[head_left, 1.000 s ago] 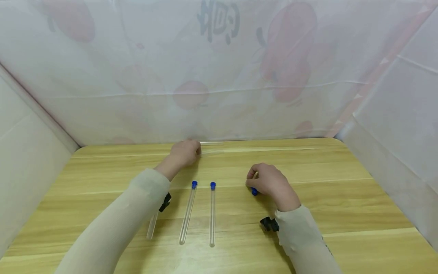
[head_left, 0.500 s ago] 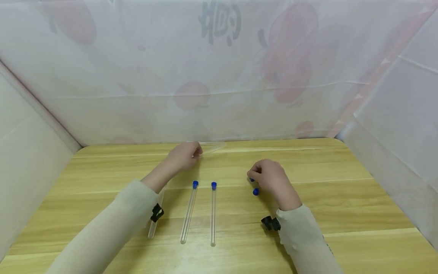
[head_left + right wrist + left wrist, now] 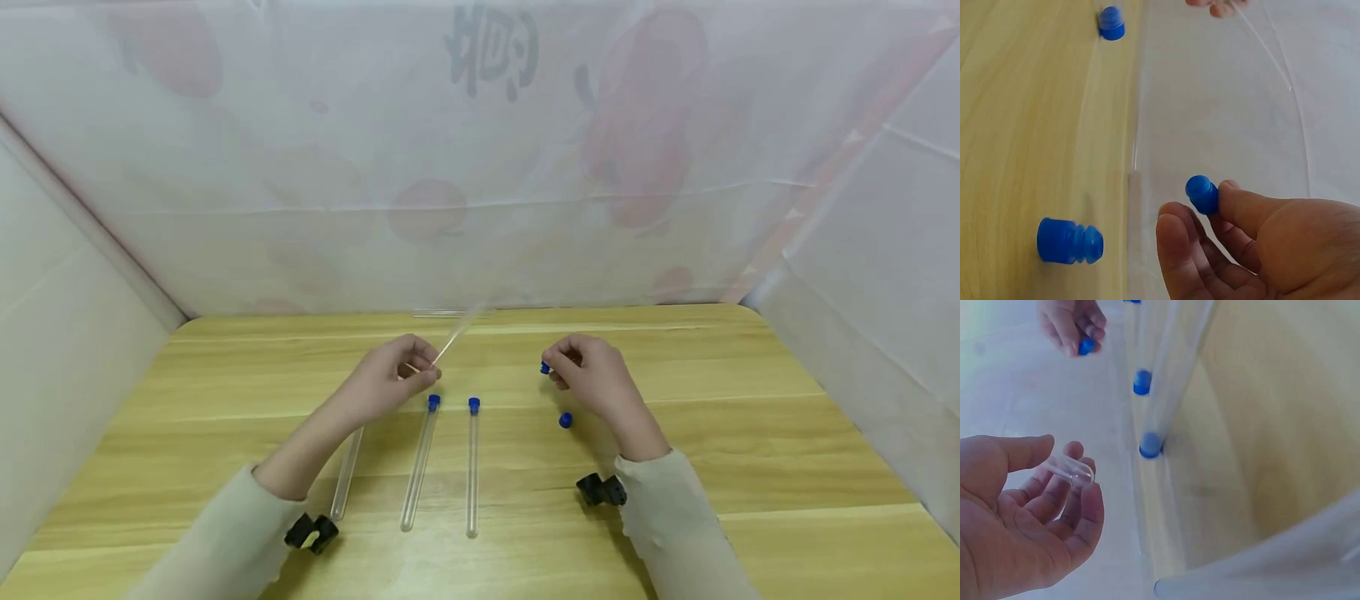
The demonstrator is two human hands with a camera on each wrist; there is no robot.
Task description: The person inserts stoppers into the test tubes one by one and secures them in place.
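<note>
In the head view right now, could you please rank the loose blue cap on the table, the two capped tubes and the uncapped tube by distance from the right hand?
From the right hand:
1. Loose blue cap, just below the hand.
2. Right capped tube, centre.
3. Left capped tube, beside it.
4. Uncapped tube, farthest left, by the left forearm.

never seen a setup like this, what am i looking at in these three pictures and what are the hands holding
A person works at a wooden table with bare hands; no machine. The wide picture comes from a camera on their head; the two close ones come from cameras strapped to each wrist. The left hand pinches an uncapped clear test tube, raised and tilted. The right hand pinches a small blue cap. On the table lie two capped tubes, one uncapped tube and a spare blue cap.
</note>
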